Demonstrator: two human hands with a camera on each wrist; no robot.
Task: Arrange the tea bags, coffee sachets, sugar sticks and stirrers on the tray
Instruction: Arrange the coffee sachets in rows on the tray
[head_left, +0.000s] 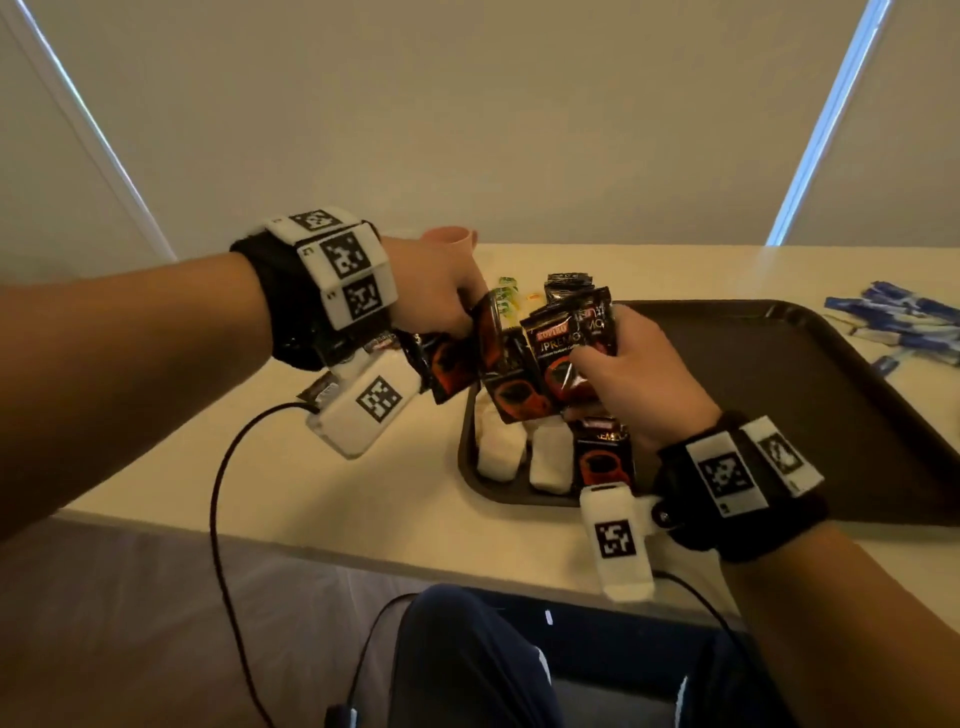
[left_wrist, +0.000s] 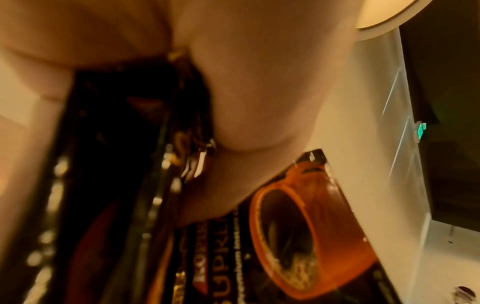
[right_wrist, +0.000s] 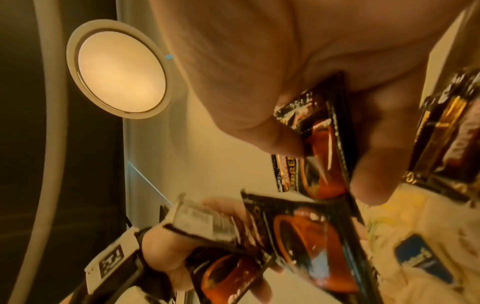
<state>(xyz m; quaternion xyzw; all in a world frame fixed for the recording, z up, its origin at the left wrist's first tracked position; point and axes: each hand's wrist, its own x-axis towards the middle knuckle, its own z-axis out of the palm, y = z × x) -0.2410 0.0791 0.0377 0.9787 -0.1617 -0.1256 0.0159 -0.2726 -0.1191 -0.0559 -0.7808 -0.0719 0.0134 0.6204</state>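
- While raised above the near-left corner of the tray (head_left: 810, 374): left hand (head_left: 434, 296), fingers curled round a fan of black coffee sachets (head_left: 457, 364), orange cup print showing.
- Same clutch seen close from the left wrist: thumb pressed on the sachet faces, several foil edges stacked under it.
- Pink cup (head_left: 451, 238) behind the left hand, at the table's far edge.
- Green-and-yellow tea bags (head_left: 506, 293) on the table just beyond the tray's far-left corner; a small black sachet stack (head_left: 569, 283) beside them.
- On the tray's near-left corner: two white packets (head_left: 500, 452) side by side, one coffee sachet on tray (head_left: 605, 460) just right of them.
- Right hand (head_left: 639, 374) meeting the left over that corner, thumb and fingers pinching two or three upright sachets (head_left: 561, 348); right wrist view confirms thumb clamped on a sachet face.
- Tray otherwise dark brown, lying on the cream table (head_left: 363, 493).
- Blue-and-white sticks (head_left: 904, 322) heaped on the table, right of the tray, well apart from both hands.
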